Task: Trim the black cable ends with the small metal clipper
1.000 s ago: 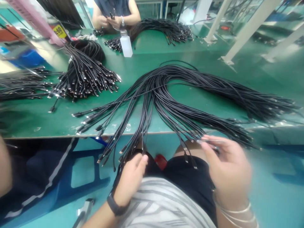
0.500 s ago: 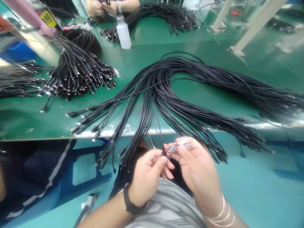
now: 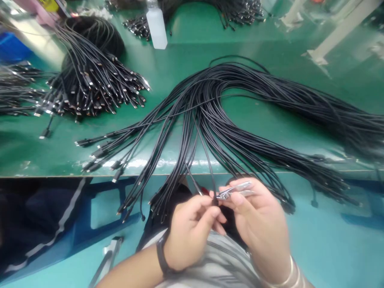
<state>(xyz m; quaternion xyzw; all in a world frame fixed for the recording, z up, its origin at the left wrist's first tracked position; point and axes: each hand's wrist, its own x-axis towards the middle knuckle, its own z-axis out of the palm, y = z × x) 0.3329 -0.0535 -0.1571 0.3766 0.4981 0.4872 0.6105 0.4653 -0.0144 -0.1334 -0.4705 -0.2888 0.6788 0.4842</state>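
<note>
Just off the table's front edge, my left hand [image 3: 192, 230] pinches the end of one black cable [image 3: 209, 158] between thumb and fingers. My right hand [image 3: 258, 224] is closed on silvery nail clippers [image 3: 237, 189], whose jaws meet the cable right by my left fingertips. The cable's tip is mostly hidden by my fingers. That cable comes from a big bundle of black cables [image 3: 207, 86], which bends across the table with its connector ends fanned out and hanging over the front edge.
A second heap of cables with metal plugs [image 3: 96, 84] lies at the left of the green table [image 3: 168, 64]. A white bottle [image 3: 156, 28] stands farther back, near more cables. Pale posts [image 3: 336, 36] rise at the back right. Blue stools [image 3: 87, 240] are below.
The view has tilted down a little, and the co-worker's hands at the back have left the picture. The clippers' jaws are now against the cable, with their lever raised more.
</note>
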